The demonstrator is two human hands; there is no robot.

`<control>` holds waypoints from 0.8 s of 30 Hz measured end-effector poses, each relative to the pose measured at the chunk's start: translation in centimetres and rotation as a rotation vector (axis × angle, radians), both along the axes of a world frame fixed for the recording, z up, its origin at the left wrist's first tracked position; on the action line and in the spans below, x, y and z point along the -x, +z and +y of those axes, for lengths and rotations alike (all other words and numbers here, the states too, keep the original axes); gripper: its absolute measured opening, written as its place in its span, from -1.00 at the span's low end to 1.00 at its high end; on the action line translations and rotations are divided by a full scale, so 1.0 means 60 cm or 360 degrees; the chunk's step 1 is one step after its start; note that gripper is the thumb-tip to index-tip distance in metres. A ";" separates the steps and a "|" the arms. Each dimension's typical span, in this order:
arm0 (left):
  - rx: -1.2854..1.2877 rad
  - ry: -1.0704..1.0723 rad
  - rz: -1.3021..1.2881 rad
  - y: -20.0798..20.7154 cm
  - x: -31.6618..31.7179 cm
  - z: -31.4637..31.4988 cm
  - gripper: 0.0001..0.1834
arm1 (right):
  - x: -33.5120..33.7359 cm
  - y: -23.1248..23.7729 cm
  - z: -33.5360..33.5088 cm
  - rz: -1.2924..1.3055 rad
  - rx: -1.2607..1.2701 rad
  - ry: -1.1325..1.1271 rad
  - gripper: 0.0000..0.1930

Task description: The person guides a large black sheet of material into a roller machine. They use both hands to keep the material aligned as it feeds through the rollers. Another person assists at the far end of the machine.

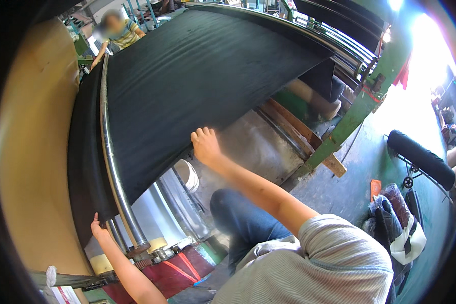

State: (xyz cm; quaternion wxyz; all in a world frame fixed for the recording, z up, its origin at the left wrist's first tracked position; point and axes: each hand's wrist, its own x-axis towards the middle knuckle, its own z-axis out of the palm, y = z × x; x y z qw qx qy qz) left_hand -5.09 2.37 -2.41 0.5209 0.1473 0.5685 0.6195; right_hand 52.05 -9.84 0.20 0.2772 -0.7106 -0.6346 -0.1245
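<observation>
A wide sheet of black fabric stretches from the far rollers to a shiny metal roller bar on the left, then hangs down beyond the bar. My right hand is closed over the sheet's near edge, knuckles up, at about the middle of its length. Lower left, my left hand pinches the near edge of the fabric past the bar; part of its fingers is hidden by the cloth. At the far left end of the bar, another person in a striped shirt reaches toward the fabric's other side.
A large tan panel curves along the left. Under the sheet are a white bucket and lower rollers. A green machine frame slants at the right, with a wooden beam beside it. Farther right stand a black fabric roll and bagged bundles.
</observation>
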 end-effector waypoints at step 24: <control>0.0008 0.0118 -0.0070 0.002 0.008 0.008 -0.49 | 0.183 -0.043 -0.035 0.0069 0.0007 0.0728 -0.89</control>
